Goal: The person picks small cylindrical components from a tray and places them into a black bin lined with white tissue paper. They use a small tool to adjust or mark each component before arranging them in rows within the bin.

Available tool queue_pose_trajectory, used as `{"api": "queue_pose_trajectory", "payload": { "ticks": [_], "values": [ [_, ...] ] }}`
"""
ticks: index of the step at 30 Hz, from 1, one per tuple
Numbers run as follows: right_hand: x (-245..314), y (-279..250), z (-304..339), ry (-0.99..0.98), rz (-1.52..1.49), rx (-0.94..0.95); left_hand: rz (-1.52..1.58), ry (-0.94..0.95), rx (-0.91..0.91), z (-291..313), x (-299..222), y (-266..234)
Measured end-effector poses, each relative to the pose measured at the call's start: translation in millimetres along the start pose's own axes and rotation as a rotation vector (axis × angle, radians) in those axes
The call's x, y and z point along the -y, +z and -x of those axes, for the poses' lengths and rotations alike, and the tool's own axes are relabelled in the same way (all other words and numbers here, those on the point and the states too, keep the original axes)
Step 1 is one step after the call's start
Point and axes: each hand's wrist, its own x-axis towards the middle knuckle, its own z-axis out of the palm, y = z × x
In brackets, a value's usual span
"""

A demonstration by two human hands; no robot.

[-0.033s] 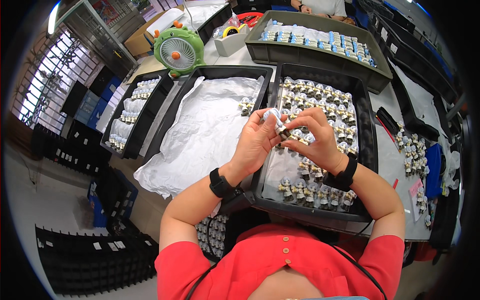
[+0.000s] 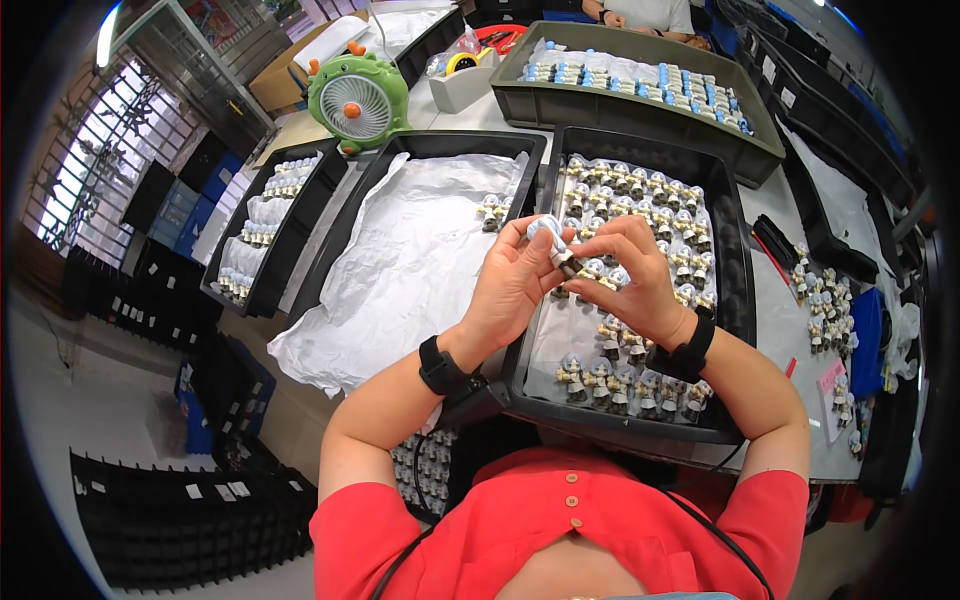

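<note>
My left hand (image 2: pixel 508 298) is closed on a small figurine (image 2: pixel 552 240) with pale, whitish-blue hair, held tilted between thumb and fingers. My right hand (image 2: pixel 642 282) pinches at the figurine's dark lower end; its fingertips partly hide that end. Both hands are above the left side of a black tray (image 2: pixel 735 300), which holds rows of similar figurines (image 2: pixel 620 385) on white sheeting. To the left, a second black tray (image 2: pixel 528 150) is lined with crumpled white paper (image 2: pixel 400 250). A few figurines (image 2: pixel 491 212) lie at its right side.
A green fan (image 2: pixel 385 95) stands behind the left trays. A large olive bin (image 2: pixel 640 112) of blue-and-white pieces is at the back, a person (image 2: pixel 655 15) beyond it. More figurines (image 2: pixel 828 310) lie at the right by a blue object (image 2: pixel 872 340). A narrow black tray (image 2: pixel 215 265) sits far left.
</note>
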Motion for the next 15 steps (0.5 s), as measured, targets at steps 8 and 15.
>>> {"api": "queue_pose_trajectory", "payload": {
  "ticks": [8,15],
  "values": [
    [1,1,-1,0.017,-0.028,-0.015,0.044,-0.010,0.020,-1,-2,2],
    [-4,6,3,0.064,-0.121,0.047,-0.127,0.035,-0.084,-6,-3,-10]
  ]
}}
